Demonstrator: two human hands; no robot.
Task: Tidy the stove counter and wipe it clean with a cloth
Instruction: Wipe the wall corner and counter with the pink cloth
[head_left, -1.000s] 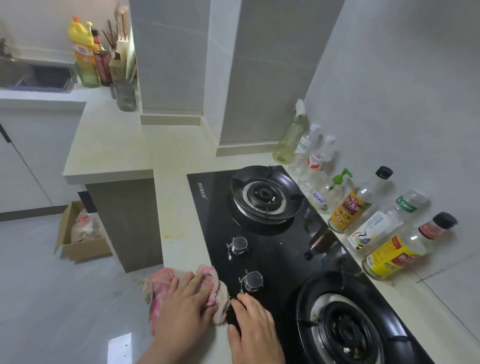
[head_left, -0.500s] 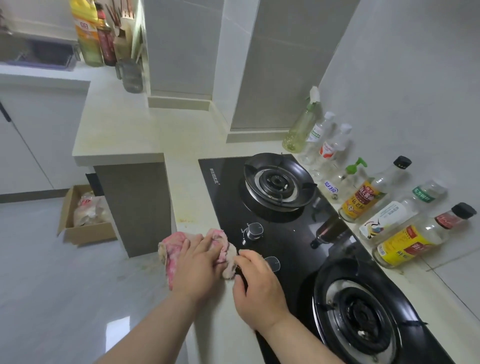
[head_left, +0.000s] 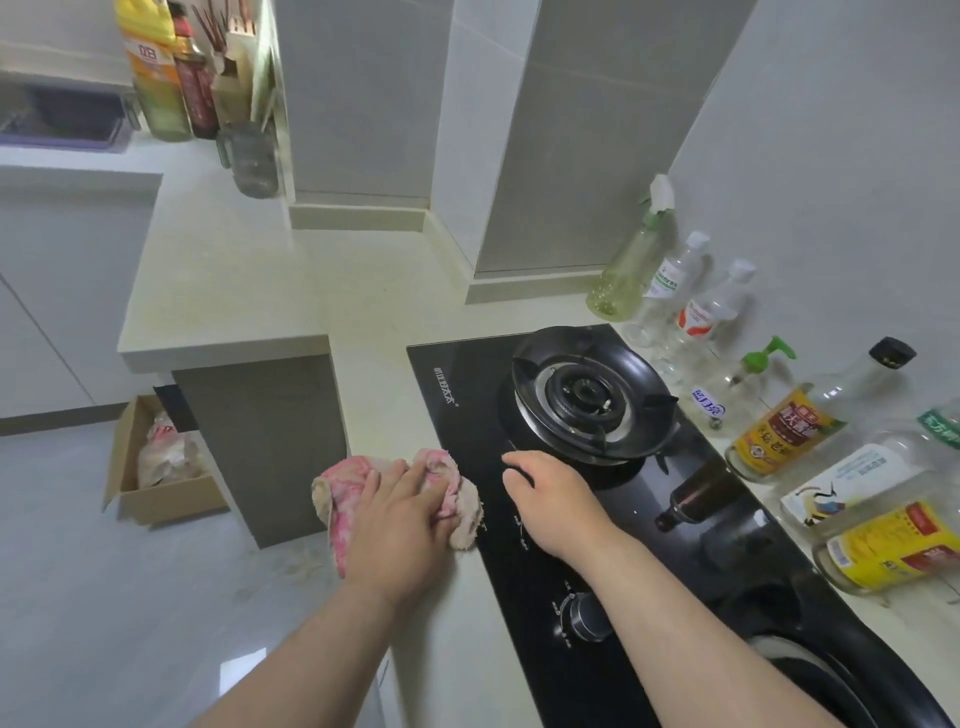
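The wiping step is what's in hand here, I'd say. The left hand (head_left: 400, 525) is pressed down on the pink cloth (head_left: 340, 491) in the lower middle of the frame. Its fingers are laid fairly straight across the top rather than bunched round it, so it's pushing the cloth, not carrying it. The cloth sits on the pale bench (head_left: 363, 410), right up against the left edge of the black glass cooktop (head_left: 467, 415).

The right hand (head_left: 556, 501) is just to the right of that, arched over the glass with its fingers bent downward. Whatever is under the palm is hidden, so I can't tell if those fingers have hold of anything. One knob (head_left: 587, 616) shows lower in the frame, clear of both hands.

Tidying looks mostly done to me — the bottles (head_left: 779, 431) are lined up along the wall at the right side.

My guess for the next move is sliding the cloth off the bench onto the glass. That calls for steady flat pressure, working round the knob and the burner (head_left: 587, 395) without snagging the cloth on the pan supports — and getting the right hand out of the path.
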